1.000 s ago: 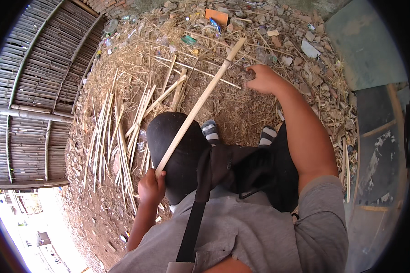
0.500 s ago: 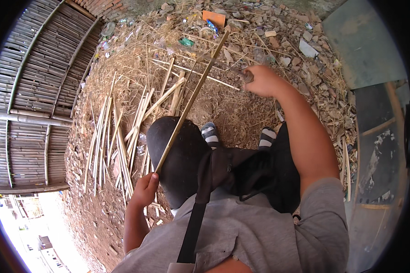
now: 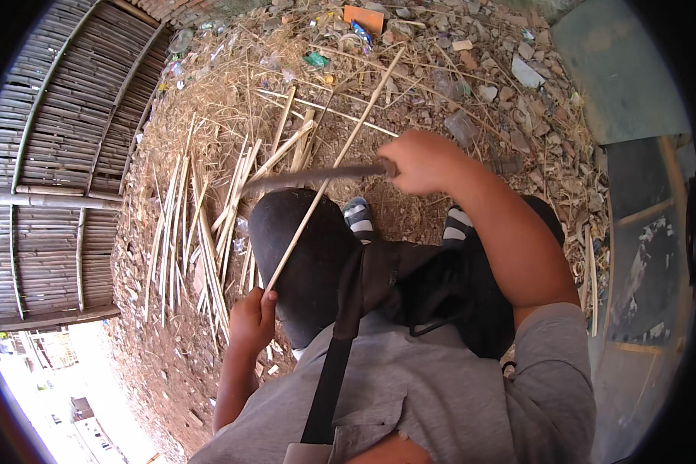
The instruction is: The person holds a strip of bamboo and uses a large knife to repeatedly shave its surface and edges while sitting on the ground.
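My left hand (image 3: 254, 319) is closed around the near end of a long bamboo strip (image 3: 366, 116). The strip slants up and to the right past my left knee. In my right hand (image 3: 425, 162) is a large knife with a long dark blade (image 3: 352, 172), gripped by its handle, part of which sticks out to the right. The blade points left and crosses the strip about midway, above the knee. Whether its edge touches the strip cannot be made out, as the blade is blurred.
Many split bamboo strips (image 3: 179, 232) lie piled on the ground to my left. Rubble, dry straw and litter, with an orange piece (image 3: 363, 18), cover the far ground. A bamboo-slat wall (image 3: 62, 147) rises at left, grey panels (image 3: 619, 73) at right. My sandalled feet (image 3: 357, 219) are below.
My right hand has moved slightly left, and the knife blade now lies across the strip. The strip looks narrower, its far end a little further right. My left hand still grips it.
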`<move>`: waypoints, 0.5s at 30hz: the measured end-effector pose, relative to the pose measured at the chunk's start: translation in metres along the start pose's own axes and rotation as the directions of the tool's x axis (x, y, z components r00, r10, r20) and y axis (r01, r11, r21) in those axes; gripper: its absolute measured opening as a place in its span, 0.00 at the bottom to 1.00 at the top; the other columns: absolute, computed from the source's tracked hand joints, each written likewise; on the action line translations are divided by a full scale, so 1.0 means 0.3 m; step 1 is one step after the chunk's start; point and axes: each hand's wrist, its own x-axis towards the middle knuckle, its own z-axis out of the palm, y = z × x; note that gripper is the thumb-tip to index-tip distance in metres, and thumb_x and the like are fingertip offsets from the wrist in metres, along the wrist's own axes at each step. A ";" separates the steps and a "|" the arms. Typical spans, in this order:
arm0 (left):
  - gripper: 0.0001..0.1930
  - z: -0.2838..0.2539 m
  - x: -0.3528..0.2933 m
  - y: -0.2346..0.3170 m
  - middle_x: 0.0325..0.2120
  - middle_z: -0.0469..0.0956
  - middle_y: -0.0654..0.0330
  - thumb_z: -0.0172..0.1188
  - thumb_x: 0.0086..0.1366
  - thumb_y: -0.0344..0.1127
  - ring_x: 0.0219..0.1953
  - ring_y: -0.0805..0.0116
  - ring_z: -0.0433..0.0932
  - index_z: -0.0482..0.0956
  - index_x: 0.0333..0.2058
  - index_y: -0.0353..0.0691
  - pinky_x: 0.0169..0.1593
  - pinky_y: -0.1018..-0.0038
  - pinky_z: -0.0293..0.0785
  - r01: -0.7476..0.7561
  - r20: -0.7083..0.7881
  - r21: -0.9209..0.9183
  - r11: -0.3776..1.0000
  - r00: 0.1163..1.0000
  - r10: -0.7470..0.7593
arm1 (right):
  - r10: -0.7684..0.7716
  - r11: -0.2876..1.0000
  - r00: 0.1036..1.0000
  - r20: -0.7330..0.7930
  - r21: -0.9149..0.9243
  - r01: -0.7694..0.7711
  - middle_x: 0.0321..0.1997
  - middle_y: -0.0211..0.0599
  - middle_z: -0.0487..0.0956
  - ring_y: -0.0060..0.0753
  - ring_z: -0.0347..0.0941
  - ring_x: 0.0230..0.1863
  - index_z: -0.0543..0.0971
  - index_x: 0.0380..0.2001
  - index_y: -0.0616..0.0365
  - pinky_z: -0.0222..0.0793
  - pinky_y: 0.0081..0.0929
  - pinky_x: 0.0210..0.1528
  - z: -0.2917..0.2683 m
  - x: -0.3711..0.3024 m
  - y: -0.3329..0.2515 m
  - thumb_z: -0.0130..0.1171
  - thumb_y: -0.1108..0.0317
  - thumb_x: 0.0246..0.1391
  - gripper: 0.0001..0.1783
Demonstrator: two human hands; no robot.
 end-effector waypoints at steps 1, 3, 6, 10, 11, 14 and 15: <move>0.23 0.003 0.002 0.001 0.17 0.73 0.42 0.50 0.74 0.48 0.23 0.37 0.74 0.69 0.24 0.35 0.27 0.51 0.65 0.006 0.008 0.003 1.000 1.000 -0.006 | -0.052 0.997 0.996 0.074 -0.055 0.056 0.32 0.45 0.82 0.46 0.81 0.37 0.82 0.37 0.55 0.74 0.44 0.41 -0.003 -0.016 -0.032 0.65 0.63 0.47 0.14; 0.23 0.014 0.001 0.008 0.18 0.74 0.42 0.50 0.73 0.49 0.24 0.36 0.75 0.69 0.24 0.36 0.28 0.48 0.67 -0.023 -0.050 0.070 0.997 0.998 0.027 | -0.053 0.998 0.986 0.158 -0.023 0.057 0.35 0.47 0.83 0.48 0.81 0.41 0.82 0.40 0.56 0.75 0.43 0.45 0.013 0.010 0.024 0.65 0.63 0.45 0.17; 0.22 0.052 -0.002 -0.009 0.18 0.74 0.42 0.52 0.72 0.49 0.24 0.35 0.75 0.69 0.25 0.36 0.28 0.47 0.68 -0.005 -0.119 0.127 0.992 0.993 0.021 | 0.215 0.952 0.962 -0.170 0.256 -0.167 0.39 0.49 0.83 0.48 0.81 0.43 0.82 0.43 0.58 0.75 0.41 0.47 -0.010 0.023 0.180 0.67 0.62 0.45 0.21; 0.20 0.050 -0.009 -0.011 0.18 0.74 0.42 0.54 0.71 0.47 0.23 0.36 0.75 0.70 0.26 0.36 0.28 0.47 0.68 -0.032 -0.121 0.161 0.986 0.991 0.052 | 0.081 0.991 0.993 0.084 0.096 -0.089 0.40 0.50 0.83 0.49 0.80 0.44 0.82 0.45 0.58 0.75 0.41 0.47 -0.038 0.012 0.060 0.67 0.62 0.46 0.21; 0.19 0.057 -0.007 -0.017 0.17 0.73 0.42 0.54 0.71 0.46 0.23 0.35 0.75 0.69 0.27 0.37 0.27 0.47 0.68 -0.041 -0.123 0.144 0.989 0.991 0.059 | -0.031 0.999 0.996 0.086 0.047 0.027 0.36 0.47 0.83 0.49 0.81 0.41 0.83 0.42 0.55 0.75 0.43 0.44 -0.023 -0.009 0.010 0.66 0.63 0.46 0.18; 0.19 0.067 -0.006 -0.029 0.17 0.73 0.42 0.54 0.70 0.46 0.23 0.36 0.75 0.69 0.27 0.37 0.27 0.47 0.68 -0.095 -0.153 0.104 0.990 0.982 0.110 | -0.174 0.977 0.980 0.100 -0.104 0.184 0.33 0.44 0.83 0.49 0.81 0.38 0.83 0.40 0.53 0.75 0.44 0.42 -0.007 -0.026 -0.011 0.65 0.64 0.46 0.15; 0.19 0.069 -0.005 -0.033 0.18 0.73 0.43 0.55 0.70 0.46 0.22 0.36 0.75 0.69 0.27 0.37 0.27 0.47 0.68 -0.092 -0.148 0.104 0.990 0.983 0.107 | -0.094 0.994 0.990 0.104 -0.051 0.099 0.33 0.44 0.83 0.48 0.80 0.38 0.83 0.39 0.54 0.74 0.44 0.40 -0.027 -0.018 0.031 0.64 0.65 0.46 0.15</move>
